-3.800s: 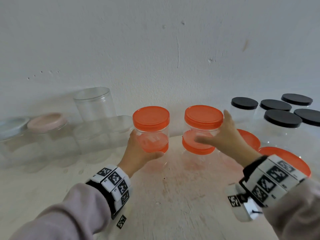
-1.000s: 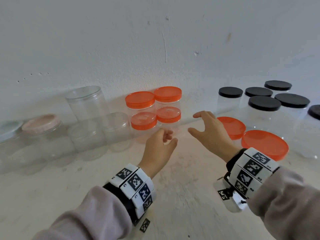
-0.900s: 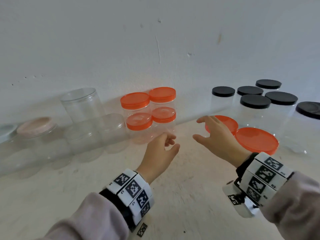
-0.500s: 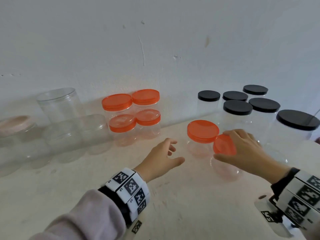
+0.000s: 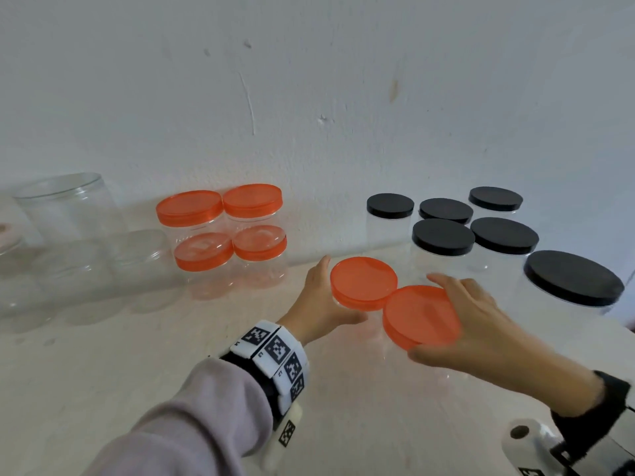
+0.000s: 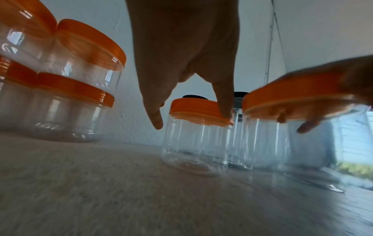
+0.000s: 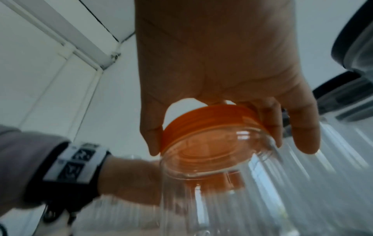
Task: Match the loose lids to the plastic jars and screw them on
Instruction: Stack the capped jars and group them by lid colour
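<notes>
**A:** What takes up most of the scene?

**B:** A pale table (image 5: 103, 372) against a white wall (image 5: 309, 80). At the far right stand the black-lidded jars (image 5: 443, 237), the biggest one (image 5: 572, 278) nearest the right edge. Far left of centre sit four orange-lidded jars (image 5: 220, 228), stacked two on two and touching. Further left are clear jars without lids (image 5: 65, 201).

**B:** And the two jars being worked on?

**A:** They stand side by side in the middle, both clear with orange lids. The right jar (image 6: 282, 140) is nearer; its lid (image 5: 421, 316) sits tilted on the rim. The left jar (image 6: 193, 143) is a little farther back, its lid (image 5: 363, 282) level.

**A:** Where are the hands?

**B:** The right hand (image 5: 481, 324) reaches over the tilted lid from the right, thumb at the near edge and fingers curled round the far edge, gripping it. The left hand (image 5: 319, 304) is at the left side of the left jar. In the left wrist view one fingertip touches that lid's rim while the other fingers (image 6: 155, 115) hang straight, apart from the jar, so it is relaxed, grasping nothing.
</notes>
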`<state>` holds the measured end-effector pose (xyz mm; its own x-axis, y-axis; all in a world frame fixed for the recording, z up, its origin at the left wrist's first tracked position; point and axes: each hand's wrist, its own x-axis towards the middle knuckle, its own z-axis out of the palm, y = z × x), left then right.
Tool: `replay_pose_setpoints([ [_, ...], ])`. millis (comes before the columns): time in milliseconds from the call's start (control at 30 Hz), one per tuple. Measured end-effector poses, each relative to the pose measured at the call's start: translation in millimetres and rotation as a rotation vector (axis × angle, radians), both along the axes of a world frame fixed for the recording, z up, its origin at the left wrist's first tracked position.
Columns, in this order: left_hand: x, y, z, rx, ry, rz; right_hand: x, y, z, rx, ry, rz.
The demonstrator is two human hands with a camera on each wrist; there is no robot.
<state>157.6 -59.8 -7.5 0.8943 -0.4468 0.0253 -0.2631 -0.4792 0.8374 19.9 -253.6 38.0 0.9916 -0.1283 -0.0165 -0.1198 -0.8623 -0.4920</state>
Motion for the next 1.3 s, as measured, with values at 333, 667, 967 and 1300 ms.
replay_pose_setpoints([
  [333, 13, -25, -1, -0.039, -0.029, -0.011, 50, 15, 45, 0.198, -0.352, 0.011],
  [667, 13, -3, -5, -0.084, -0.022, 0.028, 110, 36, 31, 0.244, -0.323, 0.071],
  [967, 19, 11, -7, -0.200, -0.104, 0.130, 128, 53, 19, 0.480, -0.414, 0.079],
  [1300, 38, 16, -10, -0.086, -0.147, 0.432, 172, 39, 25, 0.384, -0.571, -0.197],
])
